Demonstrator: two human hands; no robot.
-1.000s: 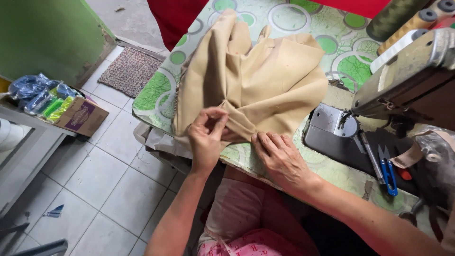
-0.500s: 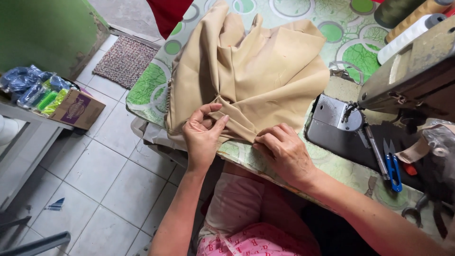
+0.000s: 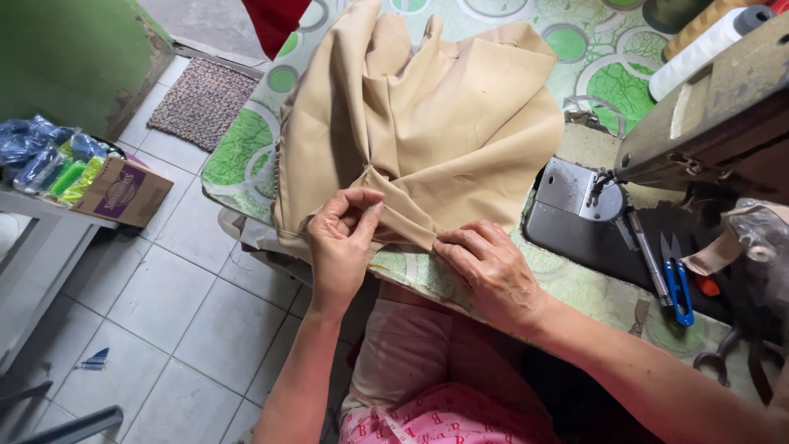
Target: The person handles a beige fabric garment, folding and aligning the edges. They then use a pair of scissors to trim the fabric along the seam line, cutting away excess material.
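A bunched piece of beige fabric [image 3: 444, 123] lies on a table with a green patterned cover [image 3: 246, 144]. My left hand [image 3: 343, 242] pinches a folded edge of the fabric between thumb and fingers at the near table edge. My right hand [image 3: 489, 275] presses fingertips down on the same fold, a little to the right. A narrow folded strip of the fabric runs between the two hands.
A sewing machine [image 3: 707, 131] stands at the right, its metal plate [image 3: 571, 193] beside the fabric. Blue-handled thread snips [image 3: 678, 279] lie near it. Thread cones [image 3: 699, 45] stand at the back right. A cardboard box [image 3: 119, 193] and plastic packets [image 3: 49, 160] sit on a side table left. A woven mat [image 3: 201, 103] lies on the tiled floor.
The hands keep working the same fold; the left fingers have shifted slightly along the fabric edge. The view has drifted a little, and the fabric sits nearly unchanged.
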